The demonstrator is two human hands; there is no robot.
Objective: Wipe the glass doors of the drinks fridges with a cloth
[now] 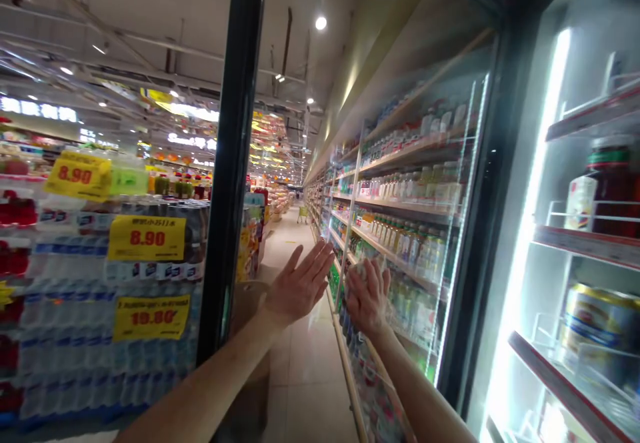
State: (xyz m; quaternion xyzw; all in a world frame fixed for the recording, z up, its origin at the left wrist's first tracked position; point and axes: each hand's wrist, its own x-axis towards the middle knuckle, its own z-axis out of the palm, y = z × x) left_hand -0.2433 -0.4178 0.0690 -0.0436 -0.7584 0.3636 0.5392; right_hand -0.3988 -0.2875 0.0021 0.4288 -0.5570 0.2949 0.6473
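A fridge's glass door with a black frame (231,156) stands swung out in front of me. My left hand (299,288) is raised before the pane, back towards me, fingers stretched out and nothing seen in it. Beside it on the right, my right hand (369,296) is up at the glass with its fingers curled. A pale, blurred patch shows around its fingers; I cannot make out whether this is a thing in the hand or a reflection. Whether either palm touches the glass is hard to tell.
At right are lit fridge shelves (590,245) with a dark bottle (617,186) and gold cans (597,329). Shelves of bottles (410,243) show in the pane. To the left stand stacked water packs (70,336) with yellow price signs (146,237). A tiled aisle (305,363) runs ahead.
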